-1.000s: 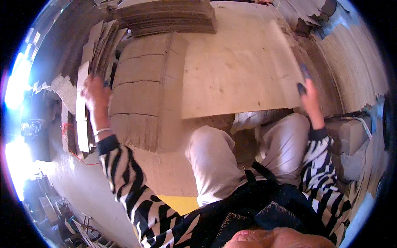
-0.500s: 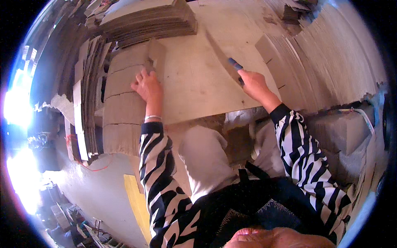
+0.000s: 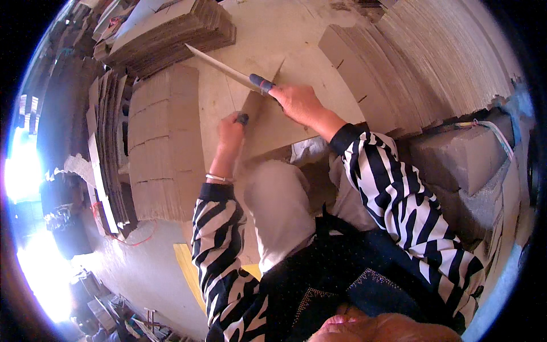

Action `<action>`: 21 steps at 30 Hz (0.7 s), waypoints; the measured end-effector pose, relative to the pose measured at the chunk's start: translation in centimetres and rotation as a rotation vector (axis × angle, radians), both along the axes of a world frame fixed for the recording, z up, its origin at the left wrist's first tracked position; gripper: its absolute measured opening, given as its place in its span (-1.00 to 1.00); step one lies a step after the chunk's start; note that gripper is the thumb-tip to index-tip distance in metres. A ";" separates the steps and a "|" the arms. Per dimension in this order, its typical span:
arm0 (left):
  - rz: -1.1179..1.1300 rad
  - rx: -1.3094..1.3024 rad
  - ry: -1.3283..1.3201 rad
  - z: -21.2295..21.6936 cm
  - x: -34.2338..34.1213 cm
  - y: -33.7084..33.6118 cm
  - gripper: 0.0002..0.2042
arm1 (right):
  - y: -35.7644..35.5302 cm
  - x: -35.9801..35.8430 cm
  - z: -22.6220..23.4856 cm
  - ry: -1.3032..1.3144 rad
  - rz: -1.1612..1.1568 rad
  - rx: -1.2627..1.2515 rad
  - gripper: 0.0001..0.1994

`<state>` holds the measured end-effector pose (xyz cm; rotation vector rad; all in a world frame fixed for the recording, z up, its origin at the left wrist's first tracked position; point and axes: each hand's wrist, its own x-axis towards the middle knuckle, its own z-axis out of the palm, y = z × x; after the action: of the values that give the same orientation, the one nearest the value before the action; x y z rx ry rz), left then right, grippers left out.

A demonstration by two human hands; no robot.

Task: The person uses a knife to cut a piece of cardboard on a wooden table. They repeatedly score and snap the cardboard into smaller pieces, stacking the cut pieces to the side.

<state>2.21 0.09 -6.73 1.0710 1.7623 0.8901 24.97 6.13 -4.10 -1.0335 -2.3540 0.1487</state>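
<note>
Cardboard sheet (image 3: 219, 65): presumably light, stiff, crease-prone; best held edgewise. My right fingers (image 3: 261, 83) pinch it; my left fingers (image 3: 243, 119) curl, hold I cannot tell.

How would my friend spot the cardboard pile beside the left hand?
Find the pale board in the middle, then the left hand near its left side. Left of that hand lies the brown cardboard pile. Three dark lines cross it, while the leaning sheets beyond it stand on edge.
</note>
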 end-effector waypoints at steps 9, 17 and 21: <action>-0.605 0.231 0.372 1.4 0.7 -1.1 -0.67 | -0.6 0.7 0.7 -0.158 -0.032 -0.180 -0.48; 0.198 -0.192 1.532 4.6 -13.1 2.2 -0.54 | 0.7 0.6 -0.4 -0.268 -0.091 -0.295 -0.75; 0.146 0.071 1.699 3.2 -13.0 2.0 -0.61 | 0.8 1.8 -0.3 -0.225 -0.054 -0.253 -0.63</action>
<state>-10.78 2.06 -3.54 2.0072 3.1217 -0.1459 26.76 6.92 -4.40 -1.2919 -2.5536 0.3323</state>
